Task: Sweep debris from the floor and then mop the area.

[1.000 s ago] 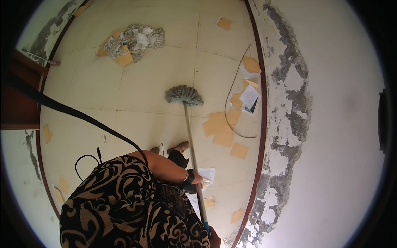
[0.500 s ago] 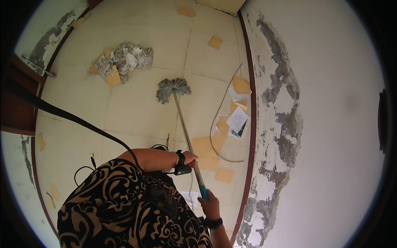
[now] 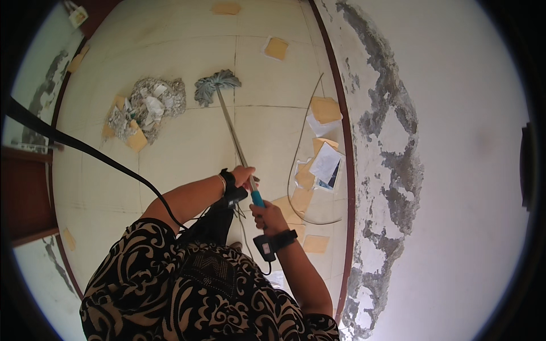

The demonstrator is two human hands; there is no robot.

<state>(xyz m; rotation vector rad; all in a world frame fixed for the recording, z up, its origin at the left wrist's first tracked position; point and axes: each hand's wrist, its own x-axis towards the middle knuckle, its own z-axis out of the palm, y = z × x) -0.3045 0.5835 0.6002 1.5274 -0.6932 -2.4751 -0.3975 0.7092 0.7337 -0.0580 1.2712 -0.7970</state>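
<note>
Both my hands grip a mop with a metal pole (image 3: pixel 232 126). My left hand (image 3: pixel 243 176) is closed round the pole just above its teal grip (image 3: pixel 257 199). Lower down, my right hand (image 3: pixel 269 218) wraps the end of that grip. The pole slants away to a grey cloth mop head (image 3: pixel 218 86), which lies spread on the pale tiled floor (image 3: pixel 193 136). To the left of the mop head is a heap of grey debris (image 3: pixel 153 105) mixed with white scraps and tan pieces of paper or card. A gap of floor separates the two.
Tan and white sheets (image 3: pixel 325 162) lie along the right wall (image 3: pixel 392 170), whose plaster is peeling. A thin grey cable (image 3: pixel 293 176) curves beside them. More tan pieces (image 3: pixel 276 49) lie farther off. A black strap (image 3: pixel 96 149) crosses the left side, near a brown door (image 3: pixel 28 196).
The mop head has moved farther away and slightly left. Both my hands have pushed forward with the pole, and my right forearm now reaches further into view.
</note>
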